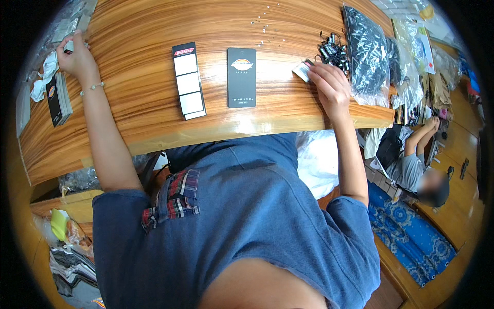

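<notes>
My left hand is at the far left of the table, its fingers closed around a small dark-and-white piece that they mostly cover. Just below it stands a stack of dark hang tags, with a crumpled white wrapper alongside. My right hand pinches a small white-and-dark card low over the tabletop. Between my hands lie a long dark tag with white panels and a grey hang tag, flat and apart from each other.
A tangled pile of black strings lies beyond my right hand, beside a clear bag of dark items. Tiny white bits are scattered at the back. Plastic packets sit at the far left corner. Another person sits at the right.
</notes>
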Demonstrator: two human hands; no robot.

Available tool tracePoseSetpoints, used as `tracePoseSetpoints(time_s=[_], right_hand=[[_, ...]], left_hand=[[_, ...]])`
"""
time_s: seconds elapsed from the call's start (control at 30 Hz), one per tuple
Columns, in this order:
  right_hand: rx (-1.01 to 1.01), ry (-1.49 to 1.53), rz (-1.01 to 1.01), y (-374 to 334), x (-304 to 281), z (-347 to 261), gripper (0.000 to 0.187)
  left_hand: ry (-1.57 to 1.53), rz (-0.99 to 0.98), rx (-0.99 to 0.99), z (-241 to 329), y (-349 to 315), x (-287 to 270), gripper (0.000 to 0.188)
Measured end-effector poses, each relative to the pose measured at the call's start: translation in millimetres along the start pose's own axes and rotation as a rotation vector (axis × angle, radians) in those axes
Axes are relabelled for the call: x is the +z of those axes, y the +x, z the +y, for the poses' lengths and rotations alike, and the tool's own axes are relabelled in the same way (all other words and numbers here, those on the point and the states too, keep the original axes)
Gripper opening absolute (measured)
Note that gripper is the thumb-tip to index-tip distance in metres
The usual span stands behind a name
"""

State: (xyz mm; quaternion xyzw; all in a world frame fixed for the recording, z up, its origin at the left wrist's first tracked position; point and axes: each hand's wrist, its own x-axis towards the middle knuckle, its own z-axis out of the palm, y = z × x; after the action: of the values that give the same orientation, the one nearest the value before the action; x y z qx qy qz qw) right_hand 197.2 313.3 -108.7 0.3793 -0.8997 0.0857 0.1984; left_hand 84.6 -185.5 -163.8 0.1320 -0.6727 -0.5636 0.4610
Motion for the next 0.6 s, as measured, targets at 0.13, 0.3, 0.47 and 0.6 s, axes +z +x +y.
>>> tracePoseSetpoints(time_s=[0.13,0.3,0.47,0.6], right_hand=[[0.006,-0.072,0.075,3.9,-12.9,1.3,0.022],[0.037,-0.044,-0.051,-23.4,-18.5,-14.1,0.020],[-0.018,-0.047,-0.022,21.4,17.6,12.5,0.021],[-0.069,-0.121,0.063,95.3,56.3,51.6,0.021]], left_hand=[[0.018,0.039,0.009,-3.4,1.6,-3.0,0.020],[0.141,-0.029,-0.010,-2.7,-0.5,-7.9,0.017],[0.109,-0.017,0.005,0.6,-1.6,-4.4,0.018],[0.054,0.000,-0.023,5.2,-0.2,-1.5,0.019]])
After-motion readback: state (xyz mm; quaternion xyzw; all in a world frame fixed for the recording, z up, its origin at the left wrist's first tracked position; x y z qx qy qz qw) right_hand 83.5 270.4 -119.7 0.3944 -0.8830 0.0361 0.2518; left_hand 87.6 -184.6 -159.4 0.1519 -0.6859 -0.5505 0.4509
